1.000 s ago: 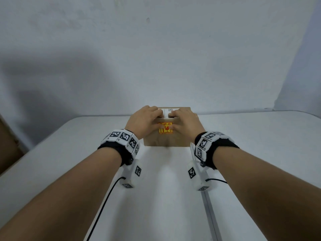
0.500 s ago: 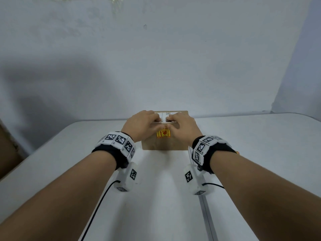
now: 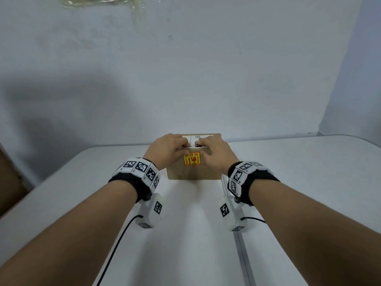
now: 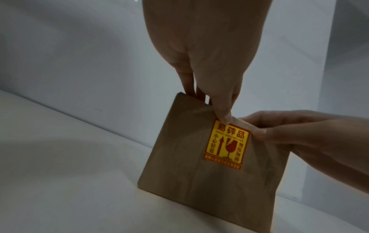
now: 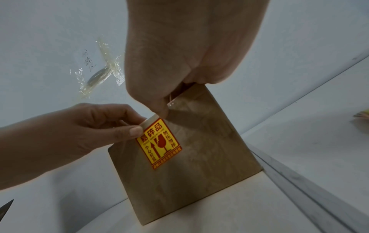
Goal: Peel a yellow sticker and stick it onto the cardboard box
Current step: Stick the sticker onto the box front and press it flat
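Note:
A brown cardboard box [image 3: 193, 172] stands upright mid-table with a white label on top. A yellow sticker [image 3: 192, 159] with red print lies flat on its front face. My left hand [image 3: 172, 148] grips the box's top edge from the left, fingers over the top. Its thumb [image 4: 225, 117] presses the top of the yellow sticker [image 4: 226, 144]. My right hand [image 3: 212, 151] grips the top edge from the right, thumb [image 5: 161, 110] on the front face just above the yellow sticker [image 5: 159, 145]. The fingertips behind the box are hidden.
The white table [image 3: 299, 182] ends at a pale wall close behind the box. A metal strip [image 3: 243, 259] runs along the table on the right. Something yellow [image 5: 362, 115] lies far right. A brown object [image 3: 8, 182] stands off the left edge. Clear tape [image 5: 101, 71] sticks to the wall.
Both hands keep their hold on the box's top edge. The head view has tilted up a little, so the box and hands sit slightly lower in the picture.

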Motion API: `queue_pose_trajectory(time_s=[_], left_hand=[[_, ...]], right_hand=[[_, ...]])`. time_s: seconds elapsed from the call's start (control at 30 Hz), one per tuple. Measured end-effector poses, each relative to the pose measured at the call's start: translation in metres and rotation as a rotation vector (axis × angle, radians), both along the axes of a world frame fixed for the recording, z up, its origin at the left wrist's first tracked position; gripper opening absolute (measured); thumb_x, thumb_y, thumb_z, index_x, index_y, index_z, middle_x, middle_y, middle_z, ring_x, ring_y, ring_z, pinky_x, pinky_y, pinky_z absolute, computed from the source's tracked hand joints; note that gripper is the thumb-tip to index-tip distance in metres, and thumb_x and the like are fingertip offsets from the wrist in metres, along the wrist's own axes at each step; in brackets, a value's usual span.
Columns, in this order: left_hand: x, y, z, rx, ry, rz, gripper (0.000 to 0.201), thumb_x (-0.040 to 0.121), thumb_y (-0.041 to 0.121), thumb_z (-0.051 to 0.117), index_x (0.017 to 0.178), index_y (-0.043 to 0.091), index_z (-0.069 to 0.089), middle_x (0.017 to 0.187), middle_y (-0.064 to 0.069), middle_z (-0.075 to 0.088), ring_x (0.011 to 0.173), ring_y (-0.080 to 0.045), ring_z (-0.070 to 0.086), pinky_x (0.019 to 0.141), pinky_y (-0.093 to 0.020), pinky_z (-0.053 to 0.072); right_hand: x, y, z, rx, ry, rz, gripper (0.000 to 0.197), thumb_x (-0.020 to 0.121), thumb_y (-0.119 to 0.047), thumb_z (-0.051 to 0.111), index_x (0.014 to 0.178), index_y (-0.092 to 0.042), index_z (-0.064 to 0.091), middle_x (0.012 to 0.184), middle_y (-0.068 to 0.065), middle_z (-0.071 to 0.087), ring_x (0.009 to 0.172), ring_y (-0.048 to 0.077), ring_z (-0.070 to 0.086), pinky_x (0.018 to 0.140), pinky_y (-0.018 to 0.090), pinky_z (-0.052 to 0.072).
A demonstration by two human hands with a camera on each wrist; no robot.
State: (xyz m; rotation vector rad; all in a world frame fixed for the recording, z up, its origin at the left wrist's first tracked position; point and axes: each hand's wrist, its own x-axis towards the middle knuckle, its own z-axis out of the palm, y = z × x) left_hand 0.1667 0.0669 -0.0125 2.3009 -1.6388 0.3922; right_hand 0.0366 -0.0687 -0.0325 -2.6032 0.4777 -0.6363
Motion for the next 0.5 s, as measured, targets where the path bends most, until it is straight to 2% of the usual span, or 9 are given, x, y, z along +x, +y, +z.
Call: queue_pose_trajectory(time_s=[0.17,0.27,0.37,0.43,0.5], left_hand=[[0.001,0.011,0.004,0.043,0.099,-0.025,0.032,0.098,0.021,0.049,0.126,0.021,0.063,0.118,-0.001,0.065,0.109,-0.020,0.055,0.080,-0.019,0.032],[0.001,0.016,0.006,0.065,0.171,0.018,0.049,0.092,0.000,0.044,0.131,0.026,0.058,0.129,-0.003,0.062,0.115,-0.024,0.056,0.085,-0.018,0.036],[-0.001,0.019,0.006,0.049,0.269,0.043,0.051,0.090,-0.003,0.043,0.130,0.024,0.058,0.134,-0.004,0.059,0.118,-0.024,0.055,0.087,-0.018,0.038],[-0.003,0.020,0.004,0.004,0.341,0.051,0.054,0.085,-0.004,0.049,0.132,0.023,0.056,0.144,-0.002,0.049,0.127,-0.023,0.049,0.095,-0.020,0.038],[-0.003,0.022,0.003,-0.047,0.406,0.082,0.065,0.081,-0.002,0.057,0.140,0.025,0.046,0.156,0.001,0.032,0.139,-0.019,0.037,0.108,-0.023,0.031]], right_hand=[[-0.004,0.004,0.004,-0.001,0.027,0.013,0.040,0.087,-0.015,0.052,0.126,-0.018,0.059,0.128,0.005,0.058,0.124,0.024,0.047,0.106,0.040,0.037],[-0.007,0.004,0.008,0.003,0.087,0.036,0.050,0.083,-0.008,0.051,0.131,-0.019,0.053,0.133,0.004,0.054,0.128,0.025,0.042,0.108,0.040,0.034],[-0.012,0.005,0.013,0.058,0.092,0.060,0.058,0.081,0.000,0.048,0.136,-0.019,0.048,0.138,0.004,0.050,0.131,0.024,0.040,0.111,0.037,0.033],[-0.017,0.004,0.016,0.163,0.060,0.052,0.063,0.083,0.003,0.045,0.141,-0.020,0.042,0.143,0.004,0.047,0.134,0.023,0.041,0.112,0.032,0.034],[-0.022,0.003,0.018,0.209,0.000,0.045,0.064,0.083,0.004,0.043,0.142,-0.022,0.038,0.146,0.003,0.044,0.136,0.022,0.040,0.113,0.031,0.033]])
